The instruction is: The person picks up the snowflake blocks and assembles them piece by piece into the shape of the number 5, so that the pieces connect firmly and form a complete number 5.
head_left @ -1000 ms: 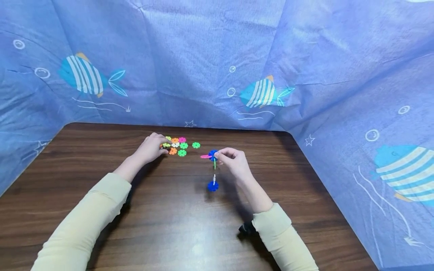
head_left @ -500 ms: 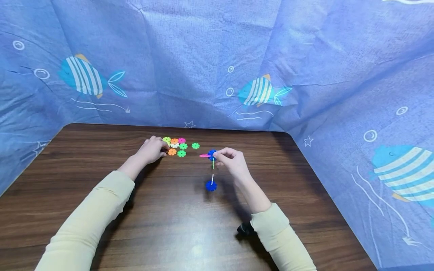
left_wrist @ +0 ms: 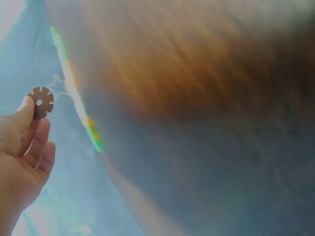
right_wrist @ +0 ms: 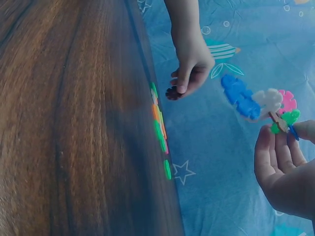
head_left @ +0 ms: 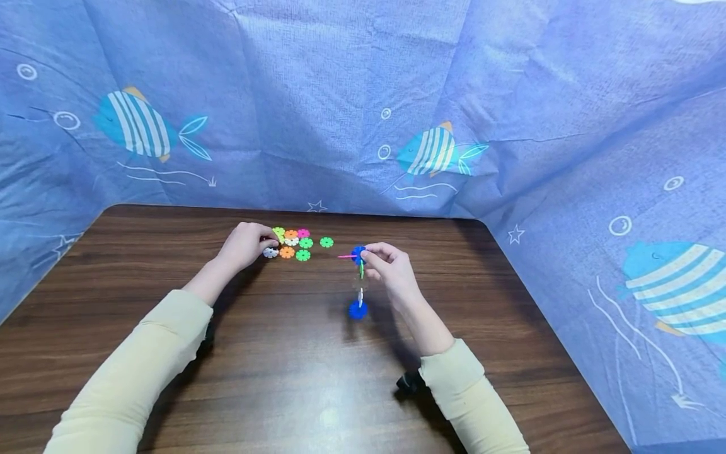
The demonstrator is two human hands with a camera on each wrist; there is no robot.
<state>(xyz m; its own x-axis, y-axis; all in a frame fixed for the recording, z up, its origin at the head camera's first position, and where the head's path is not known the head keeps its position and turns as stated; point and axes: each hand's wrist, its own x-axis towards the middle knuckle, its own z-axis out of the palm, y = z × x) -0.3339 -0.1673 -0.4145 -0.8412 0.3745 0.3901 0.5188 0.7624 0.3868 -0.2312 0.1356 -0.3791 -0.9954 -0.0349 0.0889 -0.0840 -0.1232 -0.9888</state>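
My left hand (head_left: 244, 244), raised a little over the left end of the disc group, pinches a brown notched disc (left_wrist: 46, 106) between thumb and fingers. The left wrist view shows that disc and its round centre hole plainly. My right hand (head_left: 395, 272) holds up a chain of interlocked notched discs, gripping a blue disc (head_left: 358, 255) at its top. From there a pink disc (head_left: 345, 256) sticks out sideways and a green disc (head_left: 362, 270) hangs below. Lower down come a white disc (right_wrist: 267, 101) and another blue disc (head_left: 358, 309). Part of the chain is behind my right fingers.
Several loose discs lie flat near the back of the wooden table (head_left: 283, 353), among them an orange one (head_left: 287, 252), a pink one (head_left: 304, 233) and a green one (head_left: 326, 242). A blue curtain (head_left: 317, 113) printed with fish stands round the table's back and sides.
My left hand has lifted from the disc group and shifted slightly left, the brown disc now in its fingers. A whitish disc below it has come into sight. My right hand barely moved.
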